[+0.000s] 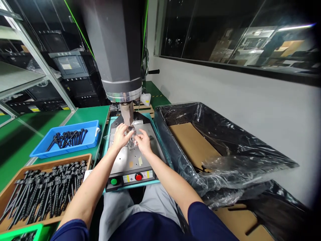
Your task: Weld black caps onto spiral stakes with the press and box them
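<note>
Both my hands are over the metal plate of a machine, under its grey head and the pale tool that hangs from it. My left hand reaches in from the left, fingers closed around a small dark and shiny part below the tool. Close on its right, my right hand has thumb and fingertips pinched near the same fixture; what they hold is too small to make out. A clear strip sticks out to the left of my left hand.
At left are a blue tray and an orange tray of black rod-like parts. A green button and red button face me. Right of the machine stands a box lined with black plastic. A shelf frame rises at far left.
</note>
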Available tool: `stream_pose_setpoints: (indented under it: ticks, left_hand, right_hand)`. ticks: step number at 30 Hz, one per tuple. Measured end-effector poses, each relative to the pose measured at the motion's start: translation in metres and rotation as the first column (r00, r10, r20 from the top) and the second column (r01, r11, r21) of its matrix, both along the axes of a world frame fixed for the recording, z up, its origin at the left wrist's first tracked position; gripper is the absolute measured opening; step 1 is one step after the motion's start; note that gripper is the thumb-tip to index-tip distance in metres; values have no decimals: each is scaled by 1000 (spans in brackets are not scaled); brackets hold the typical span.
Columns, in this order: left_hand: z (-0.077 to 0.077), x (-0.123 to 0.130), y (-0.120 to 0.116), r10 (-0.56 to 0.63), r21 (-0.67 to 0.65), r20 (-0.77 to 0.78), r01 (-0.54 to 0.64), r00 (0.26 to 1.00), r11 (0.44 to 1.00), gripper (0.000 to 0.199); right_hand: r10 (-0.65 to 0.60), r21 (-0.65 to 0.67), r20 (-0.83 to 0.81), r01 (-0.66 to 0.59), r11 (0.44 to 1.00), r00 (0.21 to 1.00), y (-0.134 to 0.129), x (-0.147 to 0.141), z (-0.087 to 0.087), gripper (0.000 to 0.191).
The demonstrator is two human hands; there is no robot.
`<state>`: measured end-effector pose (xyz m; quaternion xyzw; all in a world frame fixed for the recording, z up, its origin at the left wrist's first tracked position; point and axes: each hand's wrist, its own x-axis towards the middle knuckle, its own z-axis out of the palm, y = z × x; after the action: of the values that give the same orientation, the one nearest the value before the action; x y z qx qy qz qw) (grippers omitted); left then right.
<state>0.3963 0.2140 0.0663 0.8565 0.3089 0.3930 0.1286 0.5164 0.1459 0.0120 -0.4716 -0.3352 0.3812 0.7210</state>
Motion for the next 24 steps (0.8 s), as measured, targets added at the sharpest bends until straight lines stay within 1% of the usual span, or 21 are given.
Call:
stream_pose_setpoints:
  ticks: [4, 7, 10, 13, 15, 17, 21, 24]
  left_hand:
    - [4, 12, 9, 28, -32, -81, -31, 996, 999, 22]
    - [6, 17, 16, 33, -75, -152, -45, 988, 996, 21]
    - [7, 20, 21, -1, -124, -195, -24, 981, 992, 25]
    - [8, 21, 25, -49, -166, -205, 15, 977, 986, 34]
    - [9, 20, 26, -55, -162, -220, 19, 974, 987, 35]
    - [11, 18, 26, -34, -133, -250, 1, 968, 991, 33]
    - [16, 14, 24, -2, -67, -318, -21, 948, 998, 30]
    - [19, 11, 22, 17, -46, -334, -34, 943, 998, 30]
  right_hand:
    - [-21, 0, 18, 21, 1000, 1000, 5, 4, -4, 50]
    - [-7, -28, 25, 8, 1000, 1000, 6, 6, -10, 53]
    - [-11, -59, 34, 13, 998, 999, 0, 8, -18, 55]
    - [-49, -71, 60, 53, 996, 997, -11, 12, -23, 54]
    - [-63, -79, 72, 68, 995, 995, -19, 15, -26, 54]
    - [-56, -90, 68, 62, 994, 996, -27, 19, -30, 54]
    - [-54, -126, 43, 59, 990, 998, -42, 25, -44, 55]
    - [-75, -154, 31, 79, 985, 997, -53, 26, -54, 58]
